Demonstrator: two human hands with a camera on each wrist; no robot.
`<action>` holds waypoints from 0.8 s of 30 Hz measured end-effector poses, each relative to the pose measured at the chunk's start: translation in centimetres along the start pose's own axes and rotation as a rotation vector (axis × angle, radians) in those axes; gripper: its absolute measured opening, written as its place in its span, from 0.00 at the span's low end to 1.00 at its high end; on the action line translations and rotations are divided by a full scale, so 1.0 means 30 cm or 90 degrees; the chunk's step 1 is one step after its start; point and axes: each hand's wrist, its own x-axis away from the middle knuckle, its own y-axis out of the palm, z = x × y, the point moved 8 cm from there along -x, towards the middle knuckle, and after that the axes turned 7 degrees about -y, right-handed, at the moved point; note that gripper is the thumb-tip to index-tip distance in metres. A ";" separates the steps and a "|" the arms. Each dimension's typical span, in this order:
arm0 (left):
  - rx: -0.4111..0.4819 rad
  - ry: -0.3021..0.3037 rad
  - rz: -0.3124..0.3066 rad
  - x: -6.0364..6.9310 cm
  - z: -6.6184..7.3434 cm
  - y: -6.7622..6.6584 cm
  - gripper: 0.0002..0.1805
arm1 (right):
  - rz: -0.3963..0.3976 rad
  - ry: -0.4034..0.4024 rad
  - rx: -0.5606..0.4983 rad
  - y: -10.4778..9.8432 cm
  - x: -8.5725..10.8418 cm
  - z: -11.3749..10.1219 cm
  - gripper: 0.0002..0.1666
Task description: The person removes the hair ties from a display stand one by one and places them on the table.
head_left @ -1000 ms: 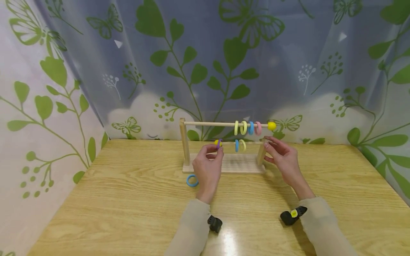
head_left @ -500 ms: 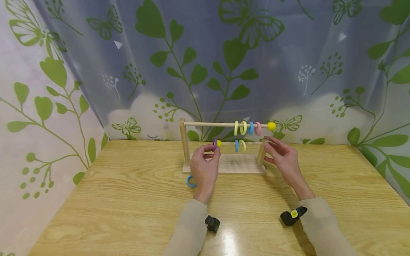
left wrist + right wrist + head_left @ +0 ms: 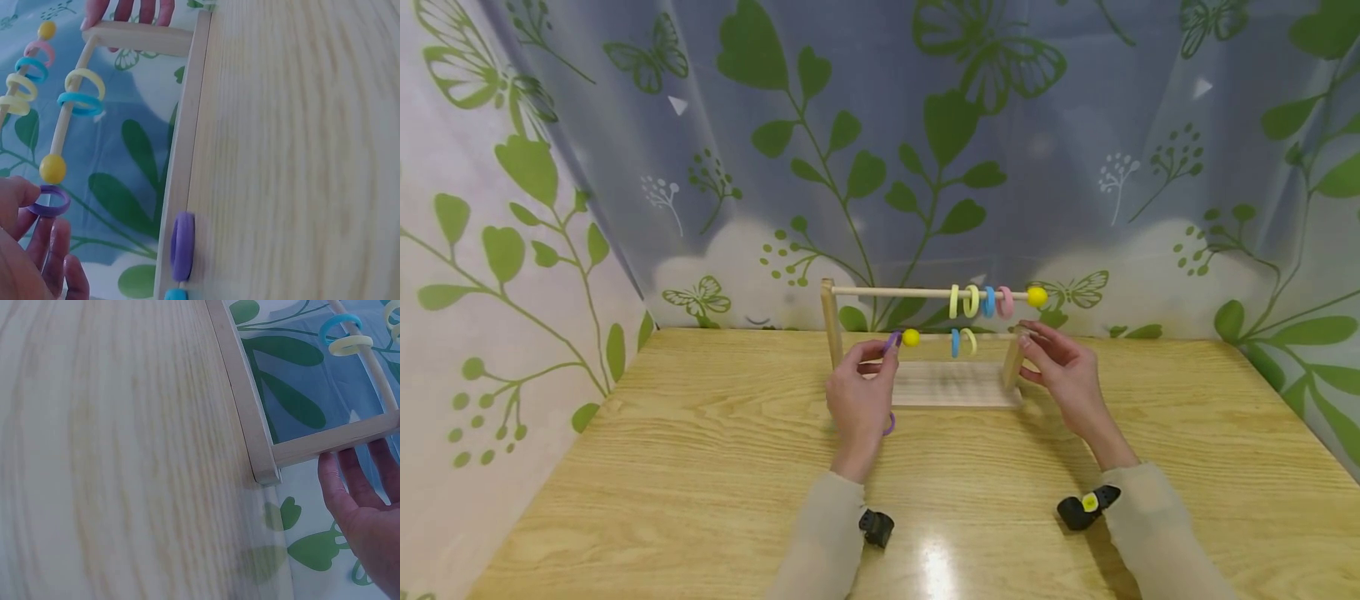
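My left hand [image 3: 861, 396] pinches a purple ring [image 3: 61, 210] between thumb and fingers. The ring is off the rod, just left of the yellow ball [image 3: 911, 337] that caps the lower rod. On that rod hang a blue ring [image 3: 955, 342] and a pale yellow ring [image 3: 969, 342]. My right hand [image 3: 1063, 362] grips the right post [image 3: 1012, 367] of the wooden ring stand [image 3: 951, 386], thumb in front. Along the upper rod [image 3: 887, 292] hang two pale yellow rings, a blue ring [image 3: 989, 302] and a pink ring [image 3: 1005, 302].
A second purple ring [image 3: 182, 247] lies by the stand's base, partly behind my left hand in the head view. Part of a blue ring [image 3: 176, 294] shows beside it. The wooden table [image 3: 700, 467] meets a patterned curtain [image 3: 880, 167] behind the stand.
My left hand has moved left, drawing the purple ring over the yellow ball and off the lower rod. It now covers the loose blue ring in the head view. My right hand stays put.
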 end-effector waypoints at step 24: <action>-0.013 0.004 -0.093 -0.025 -0.015 -0.043 0.08 | 0.006 0.008 0.028 -0.002 -0.002 0.004 0.30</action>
